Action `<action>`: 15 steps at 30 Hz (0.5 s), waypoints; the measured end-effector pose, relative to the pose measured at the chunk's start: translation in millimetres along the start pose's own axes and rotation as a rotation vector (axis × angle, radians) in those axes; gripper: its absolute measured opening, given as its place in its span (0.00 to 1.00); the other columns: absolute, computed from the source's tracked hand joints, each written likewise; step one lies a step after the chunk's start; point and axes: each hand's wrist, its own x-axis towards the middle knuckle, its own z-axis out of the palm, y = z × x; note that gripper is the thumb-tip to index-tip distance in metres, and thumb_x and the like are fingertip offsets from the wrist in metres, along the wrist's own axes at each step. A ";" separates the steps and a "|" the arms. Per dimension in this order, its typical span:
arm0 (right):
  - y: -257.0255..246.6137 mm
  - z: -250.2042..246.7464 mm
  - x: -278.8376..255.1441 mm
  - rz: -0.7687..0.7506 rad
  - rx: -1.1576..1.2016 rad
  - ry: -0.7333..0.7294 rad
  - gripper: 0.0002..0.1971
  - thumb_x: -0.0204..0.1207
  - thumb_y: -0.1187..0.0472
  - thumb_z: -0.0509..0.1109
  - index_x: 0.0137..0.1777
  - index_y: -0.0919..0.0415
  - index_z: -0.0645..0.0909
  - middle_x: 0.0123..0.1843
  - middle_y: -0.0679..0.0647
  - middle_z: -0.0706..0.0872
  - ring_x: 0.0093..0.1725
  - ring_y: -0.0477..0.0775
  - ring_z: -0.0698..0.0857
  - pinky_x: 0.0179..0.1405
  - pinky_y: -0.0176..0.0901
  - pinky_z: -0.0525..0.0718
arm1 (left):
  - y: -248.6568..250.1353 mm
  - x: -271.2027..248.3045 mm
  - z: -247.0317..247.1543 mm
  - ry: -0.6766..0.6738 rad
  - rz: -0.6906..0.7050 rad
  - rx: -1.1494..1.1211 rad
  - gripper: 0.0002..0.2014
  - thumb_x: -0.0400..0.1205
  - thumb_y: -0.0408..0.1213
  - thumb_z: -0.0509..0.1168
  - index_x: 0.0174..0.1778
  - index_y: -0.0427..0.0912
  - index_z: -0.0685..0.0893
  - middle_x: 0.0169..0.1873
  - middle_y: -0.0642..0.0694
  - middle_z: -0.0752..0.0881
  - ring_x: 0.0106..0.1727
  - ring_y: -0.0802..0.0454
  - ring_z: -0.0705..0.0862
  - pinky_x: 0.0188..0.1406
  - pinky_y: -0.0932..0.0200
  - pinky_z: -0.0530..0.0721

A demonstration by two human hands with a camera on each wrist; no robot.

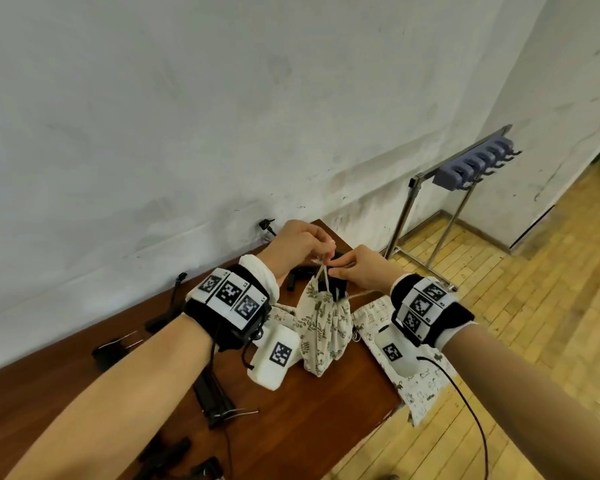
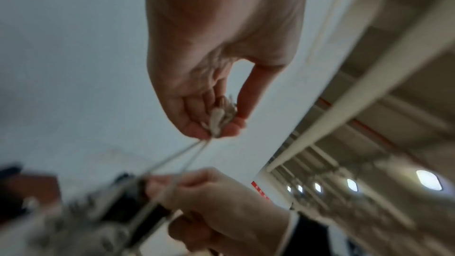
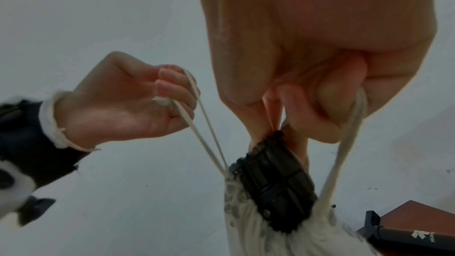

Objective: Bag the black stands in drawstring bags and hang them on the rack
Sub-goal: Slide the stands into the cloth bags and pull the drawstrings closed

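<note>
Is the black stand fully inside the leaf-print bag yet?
No: in the right wrist view the black stand still sticks out of the mouth of the leaf-print bag.

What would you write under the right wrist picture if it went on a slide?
Left hand and right hand pull the cords of a leaf-print drawstring bag, a black stand still poking from its mouth.

A cream leaf-print bag [image 1: 321, 327] holds a black stand [image 3: 275, 180] over the reddish-brown table [image 1: 291, 410].
</note>
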 end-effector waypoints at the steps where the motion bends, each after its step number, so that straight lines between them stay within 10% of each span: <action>1: -2.7 0.9 -1.3 0.001 -0.018 0.007 0.08 0.79 0.54 0.71 0.54 0.49 0.89 0.45 0.57 0.91 0.36 0.52 0.81 0.44 0.45 0.83 | -0.6 1.7 -0.3 0.009 -0.019 -0.054 0.05 0.78 0.22 0.65 0.38 0.30 0.83 0.33 0.37 0.85 0.33 0.49 0.84 0.42 0.60 0.85; 4: -9.8 2.6 -0.6 0.021 -0.089 0.102 0.04 0.76 0.56 0.73 0.40 0.53 0.84 0.34 0.50 0.84 0.35 0.49 0.81 0.39 0.41 0.79 | 4.9 6.9 -8.7 -0.115 -0.122 -0.133 0.09 0.80 0.26 0.65 0.53 0.26 0.84 0.46 0.36 0.89 0.44 0.48 0.88 0.45 0.61 0.88; 9: -28.8 -3.2 -5.3 -0.085 0.119 0.033 0.16 0.68 0.71 0.74 0.56 0.62 0.86 0.43 0.57 0.89 0.41 0.51 0.84 0.45 0.41 0.84 | 7.0 9.1 -29.1 -0.157 -0.106 0.138 0.14 0.83 0.42 0.64 0.61 0.45 0.86 0.64 0.50 0.85 0.63 0.58 0.79 0.60 0.56 0.74; 15: -41.9 -9.8 0.0 -0.049 0.219 0.080 0.10 0.79 0.75 0.62 0.49 0.70 0.85 0.40 0.64 0.89 0.38 0.56 0.90 0.36 0.39 0.90 | -13.6 3.5 -42.1 -0.081 -0.001 0.046 0.17 0.77 0.44 0.71 0.60 0.45 0.85 0.59 0.49 0.86 0.64 0.54 0.81 0.68 0.51 0.78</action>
